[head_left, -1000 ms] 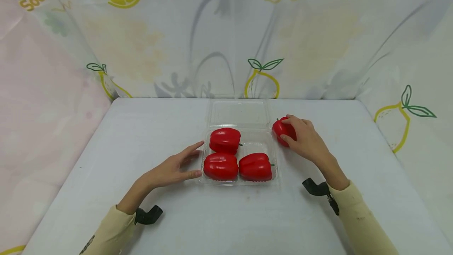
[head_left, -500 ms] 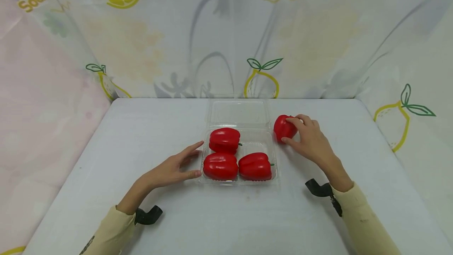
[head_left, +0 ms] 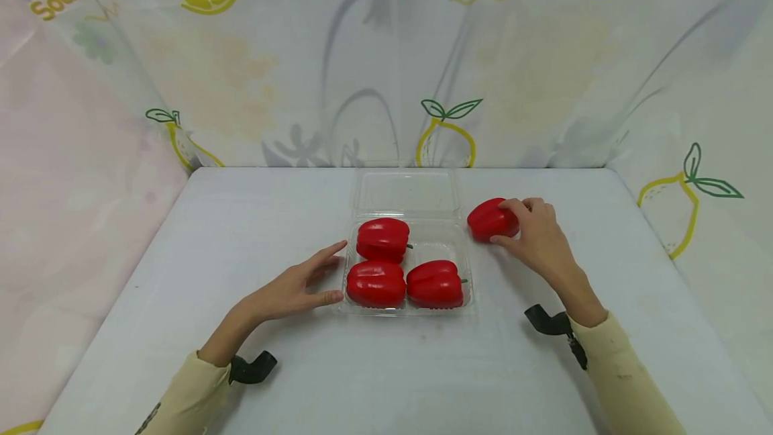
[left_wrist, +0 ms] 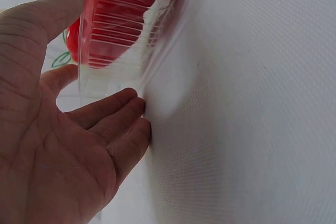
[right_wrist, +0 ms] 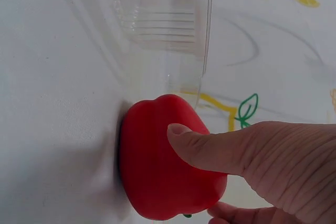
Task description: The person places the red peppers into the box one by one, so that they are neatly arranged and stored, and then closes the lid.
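Observation:
My right hand (head_left: 540, 240) holds a red bell pepper (head_left: 485, 221) on the table, just right of a clear plastic clamshell container (head_left: 437, 242). In the right wrist view the thumb presses one side of this pepper (right_wrist: 157, 156), and a bit of green stem shows at its lower end. Inside the container lie a back left pepper (head_left: 382, 239), a front left pepper (head_left: 376, 284) and a front right pepper (head_left: 433, 284). The left hand (head_left: 298, 291) stands at the container's left side with spread, fairly straight fingers; its thumb and fingertips are right at the wall (left_wrist: 121, 72).
The container's clear lid (head_left: 407, 192) lies folded back toward the table's far edge. A white cloth covers the table (head_left: 253, 213). Behind it hangs a curtain (head_left: 272, 72) printed with lemons. A black wrist mount (head_left: 253, 368) sticks out from the left sleeve.
The pepper in my right hand has turned so its stem, first at the far left, now points toward the palm. That hand has shifted slightly right. My left hand and the container stay put.

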{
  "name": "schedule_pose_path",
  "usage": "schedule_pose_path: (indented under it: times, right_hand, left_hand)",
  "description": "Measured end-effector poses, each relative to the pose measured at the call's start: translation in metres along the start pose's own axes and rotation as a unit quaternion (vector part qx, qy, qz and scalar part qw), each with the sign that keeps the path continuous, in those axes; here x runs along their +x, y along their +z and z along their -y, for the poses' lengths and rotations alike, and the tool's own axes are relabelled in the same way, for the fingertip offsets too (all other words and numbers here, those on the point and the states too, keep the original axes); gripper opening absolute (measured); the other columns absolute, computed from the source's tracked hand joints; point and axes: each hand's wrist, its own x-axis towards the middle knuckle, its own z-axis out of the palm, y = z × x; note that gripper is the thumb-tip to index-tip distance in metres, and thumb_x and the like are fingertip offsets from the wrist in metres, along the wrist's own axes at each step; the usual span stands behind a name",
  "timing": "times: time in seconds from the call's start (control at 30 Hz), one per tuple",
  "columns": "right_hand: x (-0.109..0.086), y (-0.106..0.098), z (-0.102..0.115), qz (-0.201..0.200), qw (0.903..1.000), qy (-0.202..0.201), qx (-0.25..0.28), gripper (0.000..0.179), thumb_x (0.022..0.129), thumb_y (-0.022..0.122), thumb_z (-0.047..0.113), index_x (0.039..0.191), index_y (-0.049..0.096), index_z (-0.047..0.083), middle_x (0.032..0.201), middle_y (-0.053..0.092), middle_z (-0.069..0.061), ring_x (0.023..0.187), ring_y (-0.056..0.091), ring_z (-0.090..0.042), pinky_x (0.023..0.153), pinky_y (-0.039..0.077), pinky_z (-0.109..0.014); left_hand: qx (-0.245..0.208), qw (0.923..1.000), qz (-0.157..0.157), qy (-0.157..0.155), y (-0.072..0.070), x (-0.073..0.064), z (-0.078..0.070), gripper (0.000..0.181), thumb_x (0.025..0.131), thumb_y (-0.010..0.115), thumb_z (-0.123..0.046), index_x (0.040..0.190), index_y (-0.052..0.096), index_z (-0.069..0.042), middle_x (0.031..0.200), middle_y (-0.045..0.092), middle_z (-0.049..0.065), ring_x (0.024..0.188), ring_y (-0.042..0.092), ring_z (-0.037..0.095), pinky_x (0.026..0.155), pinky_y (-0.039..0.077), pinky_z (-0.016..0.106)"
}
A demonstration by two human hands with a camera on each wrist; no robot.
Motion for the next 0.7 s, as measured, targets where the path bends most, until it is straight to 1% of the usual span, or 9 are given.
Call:
schedule_pose_path:
  times: [0.13,0.3,0.47,0.6,0.7]
  right_hand:
    - [0.001,0.000,-0.002,0.004,1.0000,-0.006,0.001,0.054,0.083,0.079,0.012,0.130,0.053,0.001,0.125,0.054,-0.030,0.112,0.044,-0.049,0.081,0.052,-0.060]
    - [0.001,-0.002,-0.003,0.006,0.9999,0.010,-0.001,0.054,0.084,0.078,0.017,0.129,0.055,0.002,0.118,0.061,-0.025,0.105,0.051,-0.043,0.079,0.053,-0.057]
    - [-0.001,-0.001,-0.002,-0.006,0.9997,0.023,-0.008,0.054,0.082,0.081,0.023,0.126,0.058,0.002,0.111,0.063,-0.023,0.098,0.053,-0.039,0.073,0.055,-0.053]
    - [-0.003,-0.004,-0.001,-0.022,0.9993,0.028,-0.007,0.055,0.082,0.081,0.025,0.126,0.058,0.002,0.111,0.062,-0.022,0.097,0.053,-0.038,0.072,0.055,-0.052]
    - [-0.004,-0.010,0.002,-0.037,0.9989,0.027,0.002,0.056,0.081,0.081,0.026,0.127,0.058,0.002,0.113,0.063,-0.022,0.096,0.055,-0.038,0.071,0.056,-0.052]
  left_hand:
    - [0.004,1.0000,0.001,-0.004,0.000,0.000,0.000,0.085,0.087,0.073,-0.042,0.156,0.024,-0.033,0.148,0.045,0.010,0.136,0.043,0.031,0.101,0.045,0.050]
    - [0.011,0.9999,0.001,-0.008,0.000,-0.001,0.000,0.084,0.087,0.072,-0.043,0.156,0.025,-0.034,0.148,0.046,0.010,0.136,0.043,0.031,0.101,0.045,0.052]
    - [0.009,0.9999,0.002,-0.008,-0.001,0.000,-0.001,0.084,0.087,0.073,-0.043,0.156,0.024,-0.034,0.148,0.045,0.010,0.136,0.043,0.031,0.101,0.045,0.052]
    - [0.006,0.9999,0.004,-0.010,-0.001,0.000,-0.001,0.084,0.087,0.072,-0.043,0.156,0.024,-0.035,0.149,0.045,0.010,0.136,0.043,0.031,0.102,0.044,0.052]
    - [0.005,0.9999,0.004,-0.010,-0.001,0.000,0.000,0.084,0.087,0.073,-0.042,0.156,0.024,-0.035,0.149,0.045,0.010,0.136,0.043,0.031,0.102,0.044,0.052]
